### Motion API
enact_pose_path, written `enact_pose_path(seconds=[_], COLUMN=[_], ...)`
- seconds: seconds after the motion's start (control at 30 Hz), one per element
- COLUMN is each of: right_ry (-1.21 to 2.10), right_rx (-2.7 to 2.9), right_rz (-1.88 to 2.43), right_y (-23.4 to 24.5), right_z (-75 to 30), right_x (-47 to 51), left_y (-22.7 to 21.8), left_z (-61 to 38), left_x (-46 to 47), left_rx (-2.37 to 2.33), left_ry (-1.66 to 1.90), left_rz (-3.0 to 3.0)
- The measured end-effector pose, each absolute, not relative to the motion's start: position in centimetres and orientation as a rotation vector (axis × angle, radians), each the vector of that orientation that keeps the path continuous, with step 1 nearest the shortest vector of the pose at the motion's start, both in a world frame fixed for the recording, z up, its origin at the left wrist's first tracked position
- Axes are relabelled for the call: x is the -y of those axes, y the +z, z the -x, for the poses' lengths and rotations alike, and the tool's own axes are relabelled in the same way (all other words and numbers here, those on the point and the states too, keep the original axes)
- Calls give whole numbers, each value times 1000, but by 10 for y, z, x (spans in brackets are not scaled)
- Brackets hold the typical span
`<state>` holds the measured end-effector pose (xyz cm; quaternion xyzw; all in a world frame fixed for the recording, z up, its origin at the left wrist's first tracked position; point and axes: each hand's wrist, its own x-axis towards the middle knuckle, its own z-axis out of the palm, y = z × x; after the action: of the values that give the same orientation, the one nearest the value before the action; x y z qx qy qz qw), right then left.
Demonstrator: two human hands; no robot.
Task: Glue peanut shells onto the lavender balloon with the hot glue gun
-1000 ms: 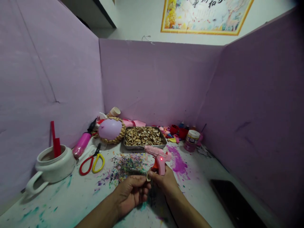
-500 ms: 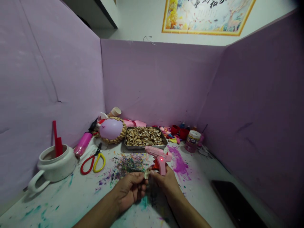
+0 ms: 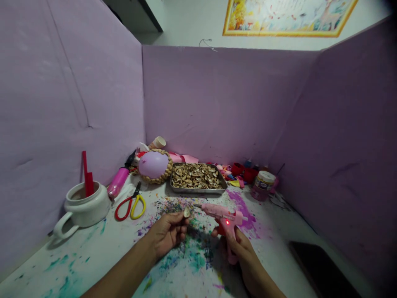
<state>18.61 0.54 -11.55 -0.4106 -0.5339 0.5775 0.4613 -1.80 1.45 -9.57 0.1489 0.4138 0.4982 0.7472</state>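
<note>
A: What has changed over the last second?

B: The left hand (image 3: pixel 166 232) now has the shell (image 3: pixel 186 212) alone, pinched at the fingertips just above the table (image 3: pixel 93 256). Before, both hands met on it. The gun (image 3: pixel 221 212) stood upright on the table then. Now it is lifted and tipped, nozzle pointing left. The right hand (image 3: pixel 240 248) has left the shell and is wrapped tight round the gun's handle.

A: Meaning for the work in hand?

B: My judgement is that shell and nozzle are lined up, near each other but not touching. The lamp (image 3: pixel 227 222) on the gun glows red. I cannot tell whether there is glue at the tip, as it is too small.

A: Where is the shell exactly?

B: It is over the paint-flecked patch, in front of the tray (image 3: pixel 173 187) and just left of the nozzle.

A: Count, left to right.

B:
- Pot (image 3: pixel 82 209): one, with a red strip (image 3: pixel 88 184) standing in it.
- Pump (image 3: pixel 118 182): one.
- Scissors (image 3: pixel 130 205): one pair.
- Balloon (image 3: pixel 153 163): one, ringed with shells.
- Tray: one, with more loose shells than I can count.
- Held shell: one.
- Gun: one.
- Jar (image 3: pixel 263 186): one.
- Hands: two, both the person's own.
</note>
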Motion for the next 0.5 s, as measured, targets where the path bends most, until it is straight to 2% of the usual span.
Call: enact_pose_path(seconds=[0.5], right_ry=[1398], right_rx=[1387], right_rz=[1093], right_y=[-125], right_z=[-181], right_x=[-2], left_y=[-94], left_z=[17], left_x=[-13], left_rx=[-898], left_ry=[1097], left_rz=[-365])
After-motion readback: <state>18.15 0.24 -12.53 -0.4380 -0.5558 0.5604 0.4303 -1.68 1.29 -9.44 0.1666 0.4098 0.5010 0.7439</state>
